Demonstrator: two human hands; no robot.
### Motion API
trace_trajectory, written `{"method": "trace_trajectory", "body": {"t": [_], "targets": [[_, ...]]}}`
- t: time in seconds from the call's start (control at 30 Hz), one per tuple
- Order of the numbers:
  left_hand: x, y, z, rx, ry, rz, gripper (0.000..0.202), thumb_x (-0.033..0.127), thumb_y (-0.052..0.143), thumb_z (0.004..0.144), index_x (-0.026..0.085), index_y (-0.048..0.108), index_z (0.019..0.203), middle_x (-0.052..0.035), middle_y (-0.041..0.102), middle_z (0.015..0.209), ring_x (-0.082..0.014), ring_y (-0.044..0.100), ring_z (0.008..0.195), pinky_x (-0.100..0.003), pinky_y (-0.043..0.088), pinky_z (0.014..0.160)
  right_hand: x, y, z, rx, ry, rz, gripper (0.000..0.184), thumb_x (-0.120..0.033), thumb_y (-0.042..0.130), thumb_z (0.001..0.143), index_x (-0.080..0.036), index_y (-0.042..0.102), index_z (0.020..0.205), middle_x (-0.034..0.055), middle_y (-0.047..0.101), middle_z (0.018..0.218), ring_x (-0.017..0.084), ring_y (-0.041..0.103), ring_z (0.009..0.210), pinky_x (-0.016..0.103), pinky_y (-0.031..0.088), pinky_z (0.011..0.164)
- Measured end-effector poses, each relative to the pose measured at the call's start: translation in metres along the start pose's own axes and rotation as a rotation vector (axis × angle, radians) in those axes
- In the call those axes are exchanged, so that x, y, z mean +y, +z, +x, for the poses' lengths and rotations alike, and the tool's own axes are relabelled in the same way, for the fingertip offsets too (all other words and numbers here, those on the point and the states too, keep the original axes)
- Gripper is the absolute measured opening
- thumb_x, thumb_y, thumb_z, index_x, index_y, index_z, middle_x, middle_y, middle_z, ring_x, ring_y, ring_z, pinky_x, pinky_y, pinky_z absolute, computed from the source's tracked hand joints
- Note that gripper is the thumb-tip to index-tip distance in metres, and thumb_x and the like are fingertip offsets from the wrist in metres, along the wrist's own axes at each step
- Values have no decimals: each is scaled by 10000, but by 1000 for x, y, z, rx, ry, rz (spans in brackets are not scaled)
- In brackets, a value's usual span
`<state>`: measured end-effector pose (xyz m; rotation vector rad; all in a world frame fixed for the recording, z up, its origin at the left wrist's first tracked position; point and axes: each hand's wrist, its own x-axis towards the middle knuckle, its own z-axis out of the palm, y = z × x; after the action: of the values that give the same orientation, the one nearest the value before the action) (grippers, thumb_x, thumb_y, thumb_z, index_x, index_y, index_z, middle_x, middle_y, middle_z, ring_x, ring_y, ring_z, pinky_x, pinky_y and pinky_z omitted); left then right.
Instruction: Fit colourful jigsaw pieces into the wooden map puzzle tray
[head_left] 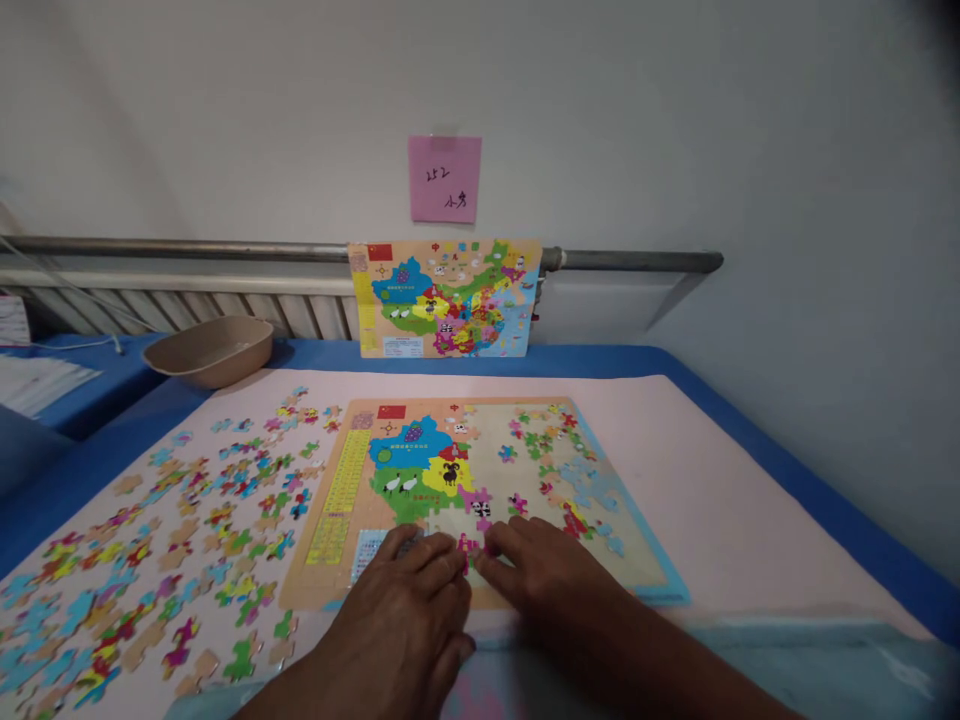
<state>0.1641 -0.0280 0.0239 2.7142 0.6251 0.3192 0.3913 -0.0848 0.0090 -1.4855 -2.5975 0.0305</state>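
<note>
A map puzzle board lies in front of me on a pink mat, partly filled with blue, green and yellow regions at its upper left. Both my hands rest on its near edge. My left hand lies knuckles up, its fingertips touching a small magenta piece. My right hand meets it from the right, fingers pressed on the same piece. Several loose pieces lie inside the board's right part.
Several loose coloured pieces are spread over the mat to the left. A finished reference map leans against the wall radiator, under a pink note. A beige bowl stands at the back left. The blue table edge runs along the right.
</note>
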Motion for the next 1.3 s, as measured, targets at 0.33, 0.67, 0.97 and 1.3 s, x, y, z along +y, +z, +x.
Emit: {"method": "trace_trajectory", "body": {"t": [0.33,0.67,0.97,1.3], "targets": [[-5,9,-4,129,71,42,322,202,714,846,233,641,1158,2,719,1335,-260,623,1274,-523,377,1127,9,5,-7,156,58,142,214,12,657,931,-165,666,1050,47,585,955,204,485,837,327,319,711],[-3,1,2,127,157,116,291,192,668,876,226,639,1164,-1,715,1348,-256,639,1254,-512,425,1088,6,7,-9,93,126,116,193,-15,667,942,-192,661,1019,36,561,945,209,463,826,342,282,703],[-9,14,5,133,228,227,298,484,653,979,244,644,1156,15,723,1347,-269,642,1254,-523,372,1117,-3,3,-8,-8,257,124,158,-7,650,943,-163,657,916,51,587,963,221,499,847,356,326,733],[0,17,14,265,238,254,310,443,638,973,204,653,1169,-12,780,1187,-248,704,1101,-498,399,1078,-7,11,-6,-4,306,195,132,-68,706,962,-192,684,999,36,611,963,229,527,876,367,360,776]]}}
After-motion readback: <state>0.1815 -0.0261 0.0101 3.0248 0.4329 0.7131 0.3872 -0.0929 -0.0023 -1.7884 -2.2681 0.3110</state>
